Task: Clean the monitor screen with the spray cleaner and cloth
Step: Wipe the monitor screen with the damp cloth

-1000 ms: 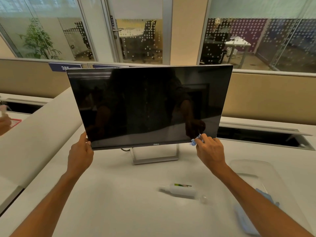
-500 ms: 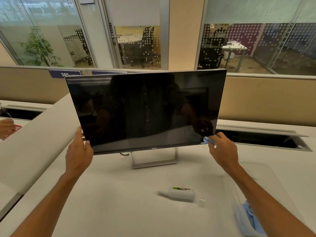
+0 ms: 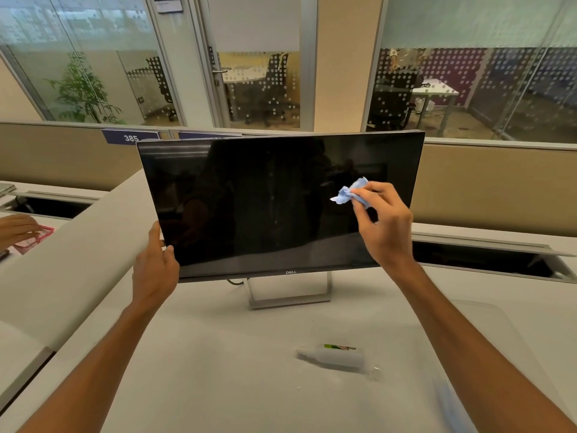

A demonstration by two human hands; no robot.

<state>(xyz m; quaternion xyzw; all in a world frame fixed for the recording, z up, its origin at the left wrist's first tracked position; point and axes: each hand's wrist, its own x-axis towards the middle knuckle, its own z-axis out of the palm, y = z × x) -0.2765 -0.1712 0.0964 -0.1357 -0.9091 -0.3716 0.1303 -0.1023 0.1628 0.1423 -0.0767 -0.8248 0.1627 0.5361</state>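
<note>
**A:** What lies nearest the viewer?

**B:** Two bare forearms reach forward over a white desk [image 3: 218, 370]. Between them, below the right hand, the spray bottle [image 3: 338, 357] lies on its side, untouched.

**A:** And the hands?

**B:** The left hand [image 3: 154, 270] clasps the monitor [image 3: 265, 207] at its lower left corner, thumb on the front edge, fingers behind. Up and to the right of that hold, the right hand [image 3: 382, 223] pinches a crumpled blue cloth [image 3: 351, 192] in its fingertips, against the dark screen's right half.

**A:** How should the wipe go?

**B:** Probably with light, even pressure, in overlapping passes from the cloth's spot leftward toward the bracing hand. A flatter pad would likely cover more than a bunched tip. The left hold should stay firm, since the panel sits tilted on its stand [image 3: 290, 295] and could swivel under a push.

**A:** Anything beyond?

**B:** Behind the monitor, a beige partition, then glass-walled rooms. Far left of the bracing hand, another person's hand [image 3: 17, 228] rests on something pink.
</note>
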